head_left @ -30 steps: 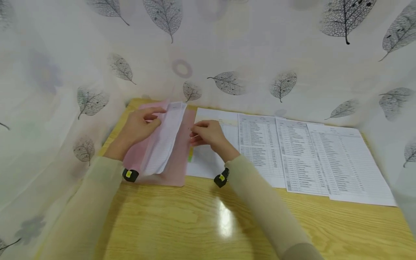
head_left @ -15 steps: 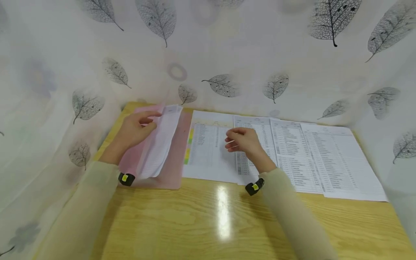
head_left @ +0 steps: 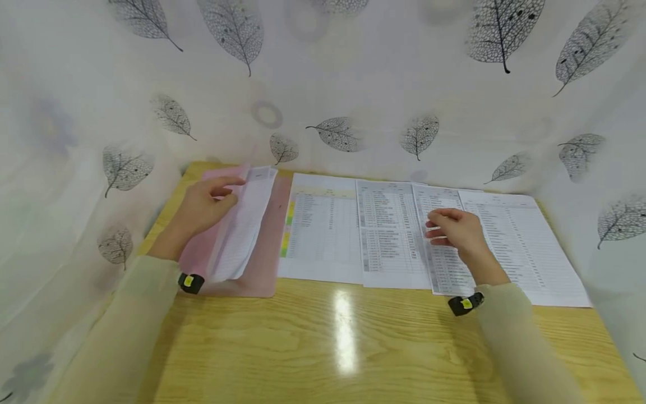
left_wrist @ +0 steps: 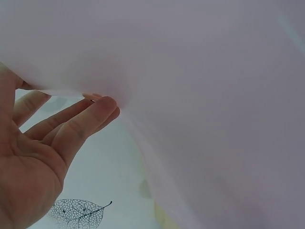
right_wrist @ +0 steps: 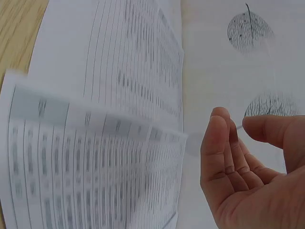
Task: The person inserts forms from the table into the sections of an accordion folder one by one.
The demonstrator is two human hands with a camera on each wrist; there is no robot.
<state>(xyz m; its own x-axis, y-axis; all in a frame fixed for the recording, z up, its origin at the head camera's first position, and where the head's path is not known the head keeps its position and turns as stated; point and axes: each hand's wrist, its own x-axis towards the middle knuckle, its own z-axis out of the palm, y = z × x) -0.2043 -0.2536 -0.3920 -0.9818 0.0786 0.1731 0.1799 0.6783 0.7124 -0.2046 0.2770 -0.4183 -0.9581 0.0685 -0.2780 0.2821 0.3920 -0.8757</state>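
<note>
At the left of the head view lies a pink folder (head_left: 262, 258) with its translucent cover (left_wrist: 200, 105) lifted. My left hand (head_left: 207, 207) pinches the cover's edge between thumb and fingers, as the left wrist view shows. White printed sheets (head_left: 247, 224) stand tilted inside, leaning beside the cover. Above the printed papers on the right hovers my right hand (head_left: 456, 230), fingers loosely bent and nothing between thumb and fingertips. Beneath it is a table-printed sheet (head_left: 444, 269), partly hidden by the hand.
Right of the folder lies a sheet with yellow and green marks (head_left: 323, 235). Beside it come a gridded sheet (head_left: 388, 224) and a lined list (head_left: 540, 252), overlapping in a row. The wooden table (head_left: 282, 342) meets a leaf-patterned curtain (head_left: 353, 73) behind.
My right hand has moved right, from beside the folder across the row of sheets, uncovering the colour-marked sheet. My left hand keeps holding the cover. The head view has shifted slightly.
</note>
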